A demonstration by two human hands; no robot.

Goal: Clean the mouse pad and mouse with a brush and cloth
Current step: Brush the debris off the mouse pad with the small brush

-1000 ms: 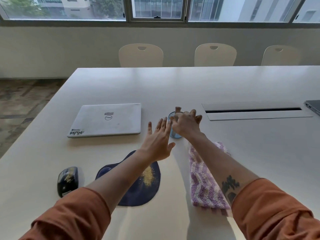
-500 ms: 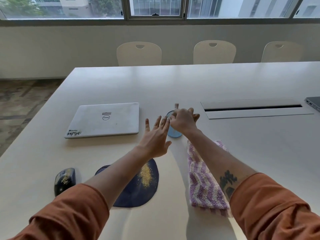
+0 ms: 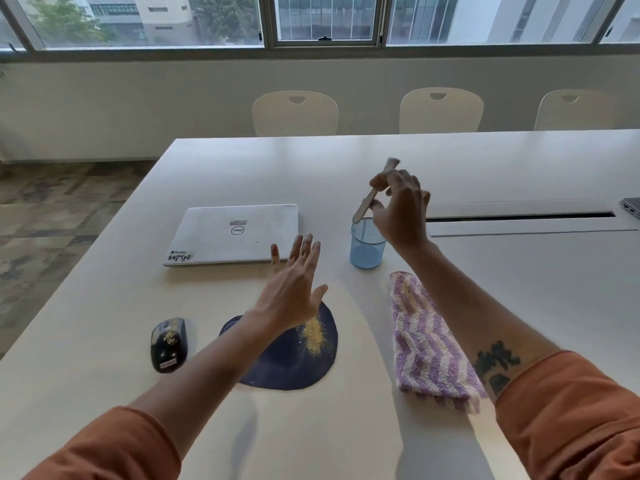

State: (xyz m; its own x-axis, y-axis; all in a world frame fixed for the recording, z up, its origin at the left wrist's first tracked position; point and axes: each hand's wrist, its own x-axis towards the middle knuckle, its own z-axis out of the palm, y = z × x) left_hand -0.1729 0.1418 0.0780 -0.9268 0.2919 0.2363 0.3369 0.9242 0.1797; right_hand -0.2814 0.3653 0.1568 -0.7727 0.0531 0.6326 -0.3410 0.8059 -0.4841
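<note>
My right hand (image 3: pixel 401 209) is shut on a slim wooden-handled brush (image 3: pixel 365 202), held tilted just above a blue mesh cup (image 3: pixel 366 244); the brush's lower tip is at the cup's rim. My left hand (image 3: pixel 292 291) hovers open, fingers spread, over the far edge of a dark blue mouse pad (image 3: pixel 294 355) that carries a patch of yellow crumbs. A black mouse (image 3: pixel 168 344), also dusted with crumbs, lies left of the pad. A purple and white zigzag cloth (image 3: pixel 427 341) lies folded right of the pad, under my right forearm.
A shut white laptop (image 3: pixel 235 233) lies behind the mouse and pad. A cable slot (image 3: pixel 519 218) runs across the white table (image 3: pixel 104 306) at the right, with another laptop's corner (image 3: pixel 632 206) at the frame edge. Three cream chairs (image 3: pixel 296 114) stand behind the table.
My right hand has risen from the blue cup, drawing the brush up and out of it. My left hand has pulled back a little from the cup, still open.
</note>
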